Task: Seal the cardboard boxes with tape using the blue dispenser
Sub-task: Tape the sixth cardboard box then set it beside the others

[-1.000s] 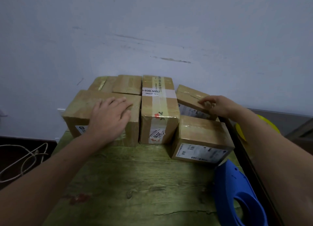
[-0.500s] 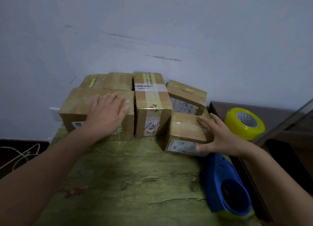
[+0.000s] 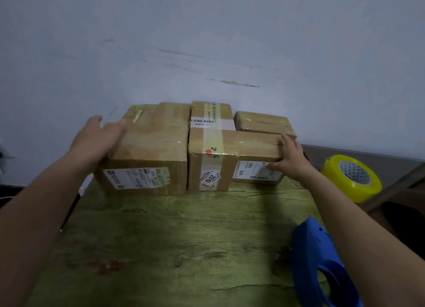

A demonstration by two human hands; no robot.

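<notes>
Several taped cardboard boxes stand together at the far side of the green table. My left hand lies flat against the left end of the big left box, fingers spread. The tall middle box with white labels stands beside it. My right hand presses on the right end of the small front right box, fingers on top, thumb on its label. Another small box lies behind that one. The blue dispenser rests untouched at the table's near right corner.
A yellow tape roll sits on a dark surface to the right of the table. A pale wall rises straight behind the boxes. A further box stands behind the big left one. The table's near half is bare wood.
My left hand slid from the top of the big left box to its left end. My right hand pushed the small front right box leftward against the tall middle box.
</notes>
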